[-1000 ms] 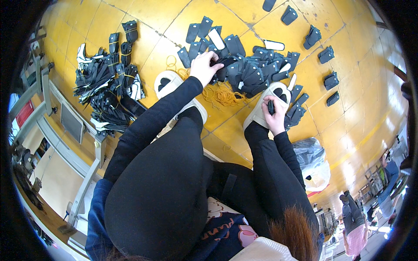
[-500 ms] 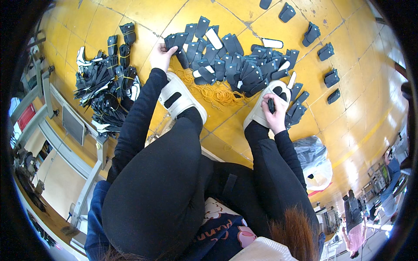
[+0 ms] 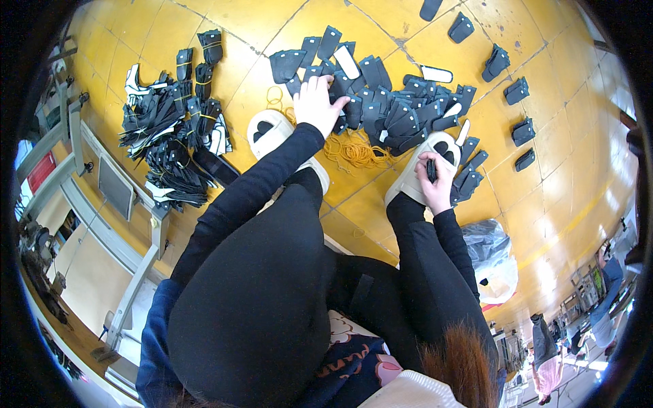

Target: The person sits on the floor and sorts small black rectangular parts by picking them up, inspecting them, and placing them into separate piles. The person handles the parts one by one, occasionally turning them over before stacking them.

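Note:
My left hand [image 3: 317,107] is over the left part of a heap of dark fabric pieces [image 3: 401,115], its thumb spread away from the fingers. The fingertips touch or nearly touch the pieces there; nothing shows gripped. Close to my right shoe [image 3: 405,182], my right hand [image 3: 439,182] is closed around a small stack of dark fabric pieces [image 3: 431,171], seen edge-on. A few pieces in the heap lie with a white side up, such as the white piece [image 3: 347,62]. Yellow rubber bands [image 3: 357,151] lie tangled between my shoes.
Banded bundles of dark and white pieces [image 3: 166,146] are heaped at the left, beside a grey metal frame [image 3: 122,231]. Small dark stacks [image 3: 523,131] stand in a row at the right. A plastic bag [image 3: 491,255] lies by my right leg. Another person [image 3: 546,360] is far off.
My left hand has moved right, from the heap's left edge to over its pieces, and its fingers have spread. My right hand keeps its stack near the right shoe. The view has shifted slightly.

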Demonstrator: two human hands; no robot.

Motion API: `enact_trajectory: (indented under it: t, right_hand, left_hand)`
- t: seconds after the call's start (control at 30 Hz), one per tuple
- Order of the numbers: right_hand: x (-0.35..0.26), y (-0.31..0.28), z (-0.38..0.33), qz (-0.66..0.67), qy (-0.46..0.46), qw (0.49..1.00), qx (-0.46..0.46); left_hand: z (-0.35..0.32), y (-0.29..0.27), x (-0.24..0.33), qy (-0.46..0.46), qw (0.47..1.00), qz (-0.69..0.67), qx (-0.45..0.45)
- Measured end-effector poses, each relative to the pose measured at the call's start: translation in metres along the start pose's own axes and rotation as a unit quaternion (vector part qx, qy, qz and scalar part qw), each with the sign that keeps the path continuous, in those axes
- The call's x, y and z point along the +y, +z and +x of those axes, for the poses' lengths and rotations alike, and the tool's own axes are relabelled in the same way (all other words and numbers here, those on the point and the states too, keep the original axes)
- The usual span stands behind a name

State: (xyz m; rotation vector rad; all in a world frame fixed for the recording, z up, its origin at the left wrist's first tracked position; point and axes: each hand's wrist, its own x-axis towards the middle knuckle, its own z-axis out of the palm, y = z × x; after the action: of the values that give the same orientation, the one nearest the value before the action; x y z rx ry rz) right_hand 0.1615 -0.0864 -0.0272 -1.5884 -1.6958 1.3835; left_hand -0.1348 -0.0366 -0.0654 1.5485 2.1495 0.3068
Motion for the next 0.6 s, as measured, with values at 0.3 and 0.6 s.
enact_trajectory:
  t: [0.3,0.6]
  right_hand:
    - [-0.011,0.0,0.004,0.013,-0.006,1.0,0.001]
    - [-0.008,0.0,0.002,0.053,0.037,0.998,-0.014]
  left_hand:
    - [0.011,0.001,-0.018,0.019,0.997,-0.066,-0.031]
    - [0.026,-0.018,-0.048,0.006,0.988,-0.115,0.104]
